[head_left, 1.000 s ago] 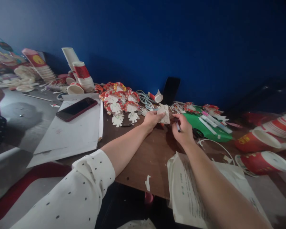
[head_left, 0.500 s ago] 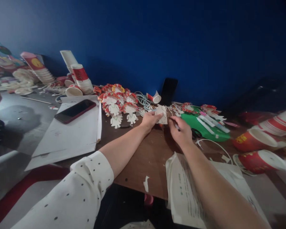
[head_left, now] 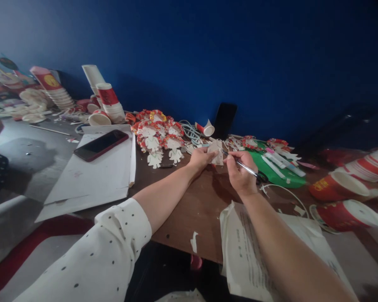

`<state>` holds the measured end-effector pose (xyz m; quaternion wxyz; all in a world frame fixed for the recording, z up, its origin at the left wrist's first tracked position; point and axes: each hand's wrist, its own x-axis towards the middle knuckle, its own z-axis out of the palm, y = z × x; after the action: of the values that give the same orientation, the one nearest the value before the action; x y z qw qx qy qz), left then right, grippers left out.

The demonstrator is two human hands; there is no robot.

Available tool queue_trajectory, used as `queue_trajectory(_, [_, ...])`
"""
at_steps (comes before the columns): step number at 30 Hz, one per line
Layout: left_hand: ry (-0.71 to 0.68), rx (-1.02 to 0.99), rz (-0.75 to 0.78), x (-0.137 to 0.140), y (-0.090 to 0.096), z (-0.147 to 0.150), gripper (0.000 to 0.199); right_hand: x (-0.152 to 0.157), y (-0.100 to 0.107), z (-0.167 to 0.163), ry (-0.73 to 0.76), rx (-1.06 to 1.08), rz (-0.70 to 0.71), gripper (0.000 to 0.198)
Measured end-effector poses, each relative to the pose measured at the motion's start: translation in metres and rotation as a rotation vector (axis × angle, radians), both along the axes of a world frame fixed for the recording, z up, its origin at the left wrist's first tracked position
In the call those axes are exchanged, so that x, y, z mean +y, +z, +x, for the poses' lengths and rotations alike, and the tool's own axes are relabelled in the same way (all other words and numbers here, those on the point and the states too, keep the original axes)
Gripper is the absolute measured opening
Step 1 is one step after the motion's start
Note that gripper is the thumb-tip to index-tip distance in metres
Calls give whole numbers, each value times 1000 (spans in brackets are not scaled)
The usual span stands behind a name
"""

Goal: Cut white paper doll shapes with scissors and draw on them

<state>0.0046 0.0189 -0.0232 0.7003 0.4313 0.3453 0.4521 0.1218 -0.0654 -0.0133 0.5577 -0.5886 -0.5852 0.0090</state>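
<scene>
A small, flat piece of cream-coloured paper [head_left: 215, 154] is held above the brown wooden tabletop [head_left: 189, 216], near the centre of the view. Its near left part is pinched by the left hand [head_left: 201, 160], with the thumb laid across the upper face. A slim pen with a pale, shiny barrel [head_left: 247, 169] is gripped by the right hand [head_left: 243, 174], the fingers closed around it; its tip is directed at the right-hand part of the paper, but whether contact is made cannot be told. To the left of the hands, white paper doll cut-outs with crinkled red-and-orange borders [head_left: 157, 136] are heaped together. Behind the paper, a black smartphone [head_left: 226, 119] is propped against the dark blue wall [head_left: 189, 54], and a tipped red-and-white paper cup [head_left: 205, 128] is seen just beside it. To the right, several white-barrelled markers [head_left: 274, 162] are laid on a bright green flat sheet [head_left: 291, 181], with black looped scissor handles [head_left: 262, 178] placed near its left edge. Farther left, a dark phone with a red edge [head_left: 101, 145] is rested on large white sheets [head_left: 91, 182].
</scene>
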Motion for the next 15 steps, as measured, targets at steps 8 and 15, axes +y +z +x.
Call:
queue_trajectory(8, [2,73,20,0,1,0,12,1,0,-1,-36,-64,-5,14])
queue_trajectory(15, [-2,135,55,2,-3,0,19,1,1,-1,-69,-86,-19,15])
